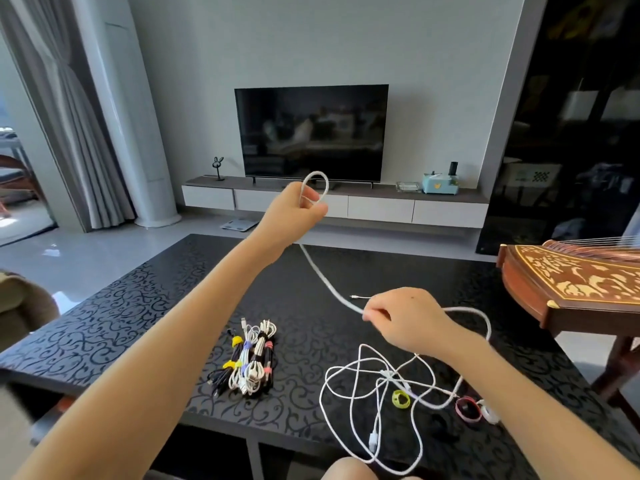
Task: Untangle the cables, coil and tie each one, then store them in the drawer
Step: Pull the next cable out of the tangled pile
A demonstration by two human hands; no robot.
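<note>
Black patterned table surface is occupied left of centre by a bundle of coiled, tied cables. Above it, a small loop of the white cable is pinched in the raised left hand. The same cable is gripped lower down by the curled fingers of the right hand. Loose white cables and three tie rings are spread on the table further right.

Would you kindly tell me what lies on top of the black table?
Tied cable bundles, a tangle of loose white cables, and coloured tie rings. The right hand hides part of one cable.
</note>
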